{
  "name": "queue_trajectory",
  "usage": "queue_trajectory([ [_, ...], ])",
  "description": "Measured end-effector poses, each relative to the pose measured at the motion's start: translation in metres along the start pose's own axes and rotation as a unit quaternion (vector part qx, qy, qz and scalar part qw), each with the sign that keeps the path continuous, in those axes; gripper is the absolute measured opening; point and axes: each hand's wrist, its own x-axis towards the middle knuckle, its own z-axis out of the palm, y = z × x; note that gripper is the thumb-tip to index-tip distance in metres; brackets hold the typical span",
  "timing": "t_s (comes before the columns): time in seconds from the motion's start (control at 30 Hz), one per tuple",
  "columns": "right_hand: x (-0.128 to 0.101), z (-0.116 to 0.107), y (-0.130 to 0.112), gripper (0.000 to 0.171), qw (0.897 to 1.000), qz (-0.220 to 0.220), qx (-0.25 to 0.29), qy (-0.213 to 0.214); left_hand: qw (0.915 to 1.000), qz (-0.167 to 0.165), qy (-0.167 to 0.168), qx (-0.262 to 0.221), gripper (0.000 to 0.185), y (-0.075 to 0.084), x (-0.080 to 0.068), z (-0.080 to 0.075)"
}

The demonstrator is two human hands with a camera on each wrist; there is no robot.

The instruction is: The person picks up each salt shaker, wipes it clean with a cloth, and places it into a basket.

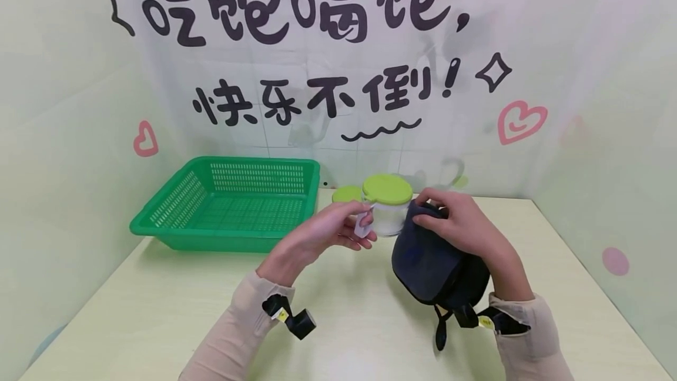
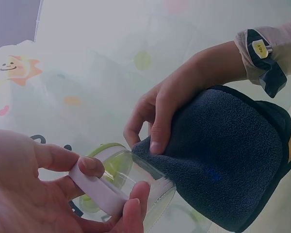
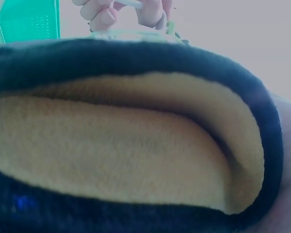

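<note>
A clear jar with a green lid [image 1: 388,188] is held above the table. My left hand [image 1: 338,229] pinches its white handle [image 2: 99,191] between thumb and fingers. My right hand [image 1: 455,222] grips a folded dark blue cloth [image 1: 431,260] with a yellow inner side [image 3: 121,155] and presses it against the jar's side [image 2: 150,179]. In the right wrist view the cloth fills the frame, with my left fingers [image 3: 106,14] at the top edge.
A green plastic basket [image 1: 233,204] sits at the back left of the pale table [image 1: 158,310]. A second green lid [image 1: 346,194] shows behind the jar. Walls with printed lettering close in the back and sides.
</note>
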Motion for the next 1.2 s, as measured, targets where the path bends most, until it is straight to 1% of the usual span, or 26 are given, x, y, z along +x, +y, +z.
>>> queue_trajectory([
  [0.27, -0.001, -0.004, 0.001, 0.014, 1.0, -0.003, -0.013, 0.01, 0.9998, -0.001, -0.016, -0.012, 0.029, 0.004, -0.004, -0.002],
  [0.53, -0.004, -0.011, -0.001, 0.013, 0.999, -0.001, -0.036, 0.027, 0.9989, 0.011, -0.039, -0.022, 0.03, 0.008, -0.008, -0.001],
  [0.73, -0.003, -0.011, 0.004, 0.013, 0.998, -0.004, -0.047, 0.037, 0.9981, 0.02, -0.053, -0.026, 0.033, 0.007, -0.007, 0.002],
  [0.87, -0.003, -0.011, 0.004, 0.013, 0.998, -0.007, -0.043, 0.044, 0.9978, 0.024, -0.049, -0.037, 0.033, 0.006, -0.005, 0.002],
  [1.2, -0.006, -0.012, -0.005, 0.013, 0.999, -0.013, -0.033, 0.042, 0.9948, 0.031, -0.022, -0.095, 0.035, 0.007, -0.003, -0.006],
])
